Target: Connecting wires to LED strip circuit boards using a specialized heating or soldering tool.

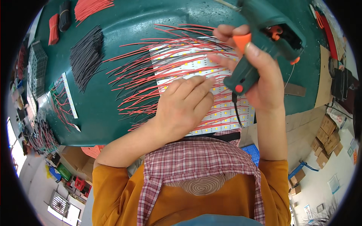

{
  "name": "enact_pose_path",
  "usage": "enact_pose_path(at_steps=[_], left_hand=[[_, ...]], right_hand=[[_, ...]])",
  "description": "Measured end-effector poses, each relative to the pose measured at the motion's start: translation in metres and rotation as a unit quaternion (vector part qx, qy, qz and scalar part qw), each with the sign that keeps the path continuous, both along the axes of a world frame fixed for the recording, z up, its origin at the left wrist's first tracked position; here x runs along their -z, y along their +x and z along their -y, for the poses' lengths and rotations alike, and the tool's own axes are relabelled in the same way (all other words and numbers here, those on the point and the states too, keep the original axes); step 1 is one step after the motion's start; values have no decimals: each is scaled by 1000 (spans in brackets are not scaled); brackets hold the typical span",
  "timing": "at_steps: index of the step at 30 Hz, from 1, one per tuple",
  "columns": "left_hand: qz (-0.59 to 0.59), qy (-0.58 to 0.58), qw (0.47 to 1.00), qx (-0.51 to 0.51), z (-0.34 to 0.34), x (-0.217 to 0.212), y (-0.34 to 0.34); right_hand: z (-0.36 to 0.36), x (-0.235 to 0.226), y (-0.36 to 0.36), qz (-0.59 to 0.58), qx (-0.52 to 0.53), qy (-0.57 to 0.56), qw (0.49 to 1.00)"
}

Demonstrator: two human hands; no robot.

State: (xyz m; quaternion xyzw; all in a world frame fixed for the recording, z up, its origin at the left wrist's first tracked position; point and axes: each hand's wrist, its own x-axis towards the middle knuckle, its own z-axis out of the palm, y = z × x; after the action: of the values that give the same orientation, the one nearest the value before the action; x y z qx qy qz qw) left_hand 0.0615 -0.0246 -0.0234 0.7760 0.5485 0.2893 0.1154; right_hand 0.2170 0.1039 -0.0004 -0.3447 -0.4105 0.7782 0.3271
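Note:
My right hand [260, 71] grips a dark green glue gun [264, 41] with an orange trigger, its cord hanging down. It hovers over a batch of white LED strips [188, 62] with red and black wires [135, 75] fanning out to the left. My left hand [184, 105] rests palm down on the strips, its fingers pressing them against the green table [98, 116].
A pile of cut black wires [86, 56] and bundles of red wires [90, 7] lie at the far left. More wired strips [66, 98] sit by the table's left edge. Cardboard boxes [326, 143] stand on the floor at right, crates at lower left.

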Motion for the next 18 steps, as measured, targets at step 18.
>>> enact_pose_path(at_steps=[18], left_hand=[[102, -36, 991, -77, -2, -17, -51]], right_hand=[[33, -16, 36, 24, 1, -64, 998]])
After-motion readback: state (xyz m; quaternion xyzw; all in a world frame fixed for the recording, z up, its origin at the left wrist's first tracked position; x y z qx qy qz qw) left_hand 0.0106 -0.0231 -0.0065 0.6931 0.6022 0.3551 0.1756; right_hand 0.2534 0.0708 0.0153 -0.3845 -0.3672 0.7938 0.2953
